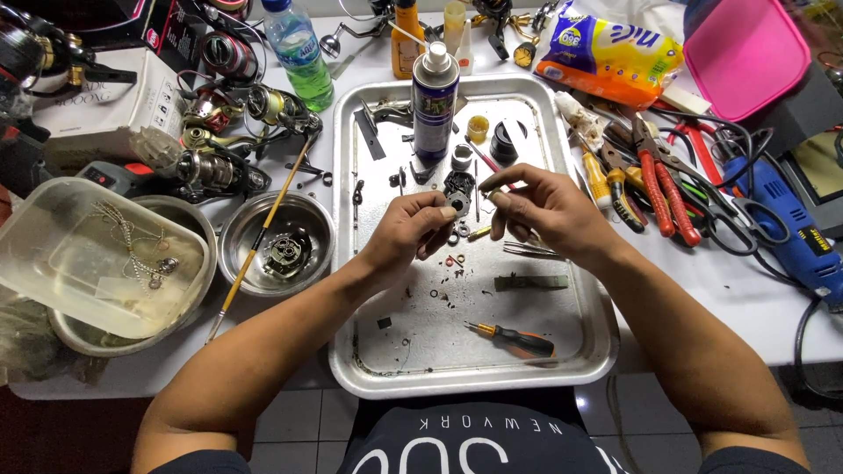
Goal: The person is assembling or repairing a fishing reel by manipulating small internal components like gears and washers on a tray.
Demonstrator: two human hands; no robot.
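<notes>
My left hand pinches a small dark metal reel part above the middle of a metal tray. My right hand is right beside it, fingertips closed on something tiny close to that part; what it holds is too small to make out. Below the hands lie small washers, tweezers, a dark flat strip and an orange-handled screwdriver. A blue spray can stands upright at the tray's far side.
Left of the tray sit a steel bowl with a reel body in it, a thin brush, fishing reels and a plastic tub. On the right lie red pliers, screwdrivers, a blue power tool. A water bottle stands behind.
</notes>
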